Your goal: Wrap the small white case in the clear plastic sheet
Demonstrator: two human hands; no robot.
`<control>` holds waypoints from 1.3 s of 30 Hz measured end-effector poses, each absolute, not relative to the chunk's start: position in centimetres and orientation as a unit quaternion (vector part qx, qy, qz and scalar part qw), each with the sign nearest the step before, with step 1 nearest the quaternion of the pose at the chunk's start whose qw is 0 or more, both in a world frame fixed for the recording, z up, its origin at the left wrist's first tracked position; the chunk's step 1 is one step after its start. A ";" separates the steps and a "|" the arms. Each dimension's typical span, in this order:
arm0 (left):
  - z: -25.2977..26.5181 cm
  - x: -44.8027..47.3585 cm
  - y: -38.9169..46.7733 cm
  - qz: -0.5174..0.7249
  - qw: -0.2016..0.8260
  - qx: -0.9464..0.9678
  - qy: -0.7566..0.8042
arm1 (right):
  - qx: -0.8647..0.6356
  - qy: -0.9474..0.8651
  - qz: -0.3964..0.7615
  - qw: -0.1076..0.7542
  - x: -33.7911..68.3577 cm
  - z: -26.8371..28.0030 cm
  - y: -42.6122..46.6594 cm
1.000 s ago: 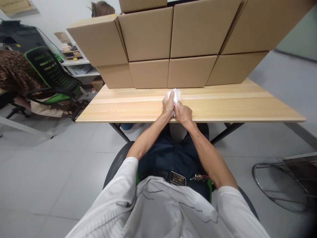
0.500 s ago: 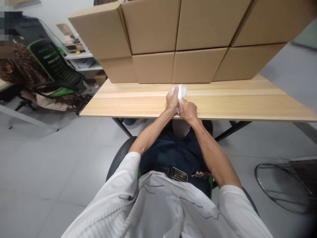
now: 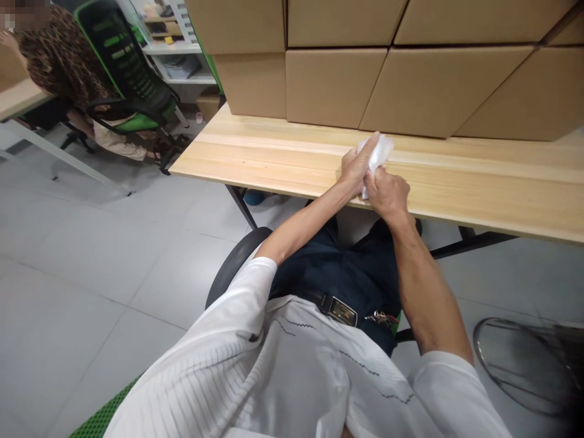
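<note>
A crumpled white, slightly see-through bundle [image 3: 379,152], like thin plastic or tissue, is held between both hands just above the front part of the wooden table [image 3: 274,152]. My left hand [image 3: 358,165] is closed on its left side, the thumb lying along the top. On the other side, my right hand [image 3: 387,190] grips the lower part in a fist. A bit of the white material shows below, between the hands. Whether anything is inside the bundle is hidden.
Stacked cardboard boxes [image 3: 335,85] stand along the table's back, close beyond my hands. At the left, a person in a patterned top [image 3: 68,55] sits on a green and black chair [image 3: 123,61]. A round metal-framed stool [image 3: 515,365] is at the lower right.
My view has turned, so the table and hands appear shifted and tilted. Both hands keep hold of the white bundle, and more of it shows above the fingers.
</note>
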State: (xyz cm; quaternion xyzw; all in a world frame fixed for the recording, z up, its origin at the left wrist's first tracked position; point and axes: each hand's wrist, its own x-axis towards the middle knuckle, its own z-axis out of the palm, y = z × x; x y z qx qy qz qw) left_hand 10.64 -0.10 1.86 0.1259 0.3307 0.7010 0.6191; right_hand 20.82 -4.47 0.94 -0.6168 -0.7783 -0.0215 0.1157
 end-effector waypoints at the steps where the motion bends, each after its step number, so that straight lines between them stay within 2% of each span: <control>1: 2.0 10.6 -0.2 0.683 0.630 0.140 0.342 | -0.615 -0.779 -0.017 0.118 20.9 0.9 -4.5; 4: 2.8 10.4 -0.7 0.655 0.650 0.149 0.356 | -0.605 -0.787 -0.009 0.118 21.2 1.0 -4.4; 9: 3.5 10.5 -0.8 0.675 0.636 0.097 0.361 | -0.587 -0.801 -0.006 0.117 21.3 1.2 -4.4; 19: 1.0 9.9 0.9 0.698 0.605 0.131 0.360 | -0.578 -0.812 0.000 0.080 21.0 2.5 -5.5; 39: 3.1 9.7 -0.8 0.685 0.610 0.083 0.389 | -0.592 -0.803 -0.016 0.064 20.9 2.4 -6.2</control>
